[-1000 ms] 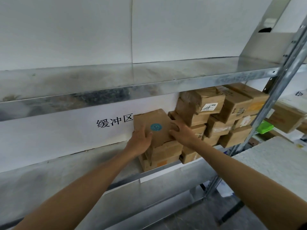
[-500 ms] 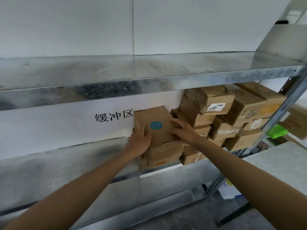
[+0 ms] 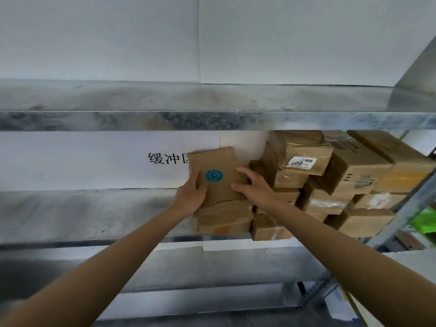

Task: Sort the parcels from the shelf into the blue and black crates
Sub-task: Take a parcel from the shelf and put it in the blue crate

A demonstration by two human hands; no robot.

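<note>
Both hands now grip the parcel with the blue sticker (image 3: 218,177): the left hand (image 3: 191,197) closes on its left edge, the right hand (image 3: 253,185) on its right. Compared with a second ago it stands tilted higher on the stack on the shelf (image 3: 94,213), so lifting out seems next.

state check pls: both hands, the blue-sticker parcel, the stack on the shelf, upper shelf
left hand: grip on the parcel's left edge
right hand: grip on its right edge
blue-sticker parcel: tilted, on top of another box
parcel stack: piled unevenly at right
upper shelf: bare
</note>
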